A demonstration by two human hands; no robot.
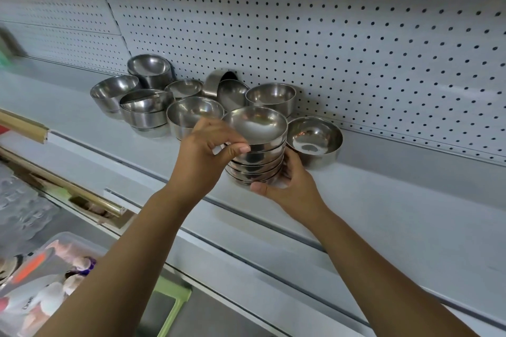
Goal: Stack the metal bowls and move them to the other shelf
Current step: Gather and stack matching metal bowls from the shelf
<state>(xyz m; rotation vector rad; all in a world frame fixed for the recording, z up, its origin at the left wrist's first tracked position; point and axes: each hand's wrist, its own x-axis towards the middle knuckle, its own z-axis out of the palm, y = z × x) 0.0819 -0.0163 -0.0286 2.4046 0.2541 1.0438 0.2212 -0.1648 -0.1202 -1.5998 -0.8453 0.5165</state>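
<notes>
Stacked metal bowls nested, gripped by both hands

Bright, even, diffuse light; shadows soft and faint. Glare patches on the stack of bowls and the single bowl at right. Wide-angle bend: shelf edges and pegboard rows curve. Left edge motion-smeared. Plastic bin lower left soft, out of focus. Centre fairly sharp.

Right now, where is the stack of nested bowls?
In the head view, the stack of nested bowls is centre frame, held between the left hand and right hand over the shelf, with a single bowl just to its right.
</notes>
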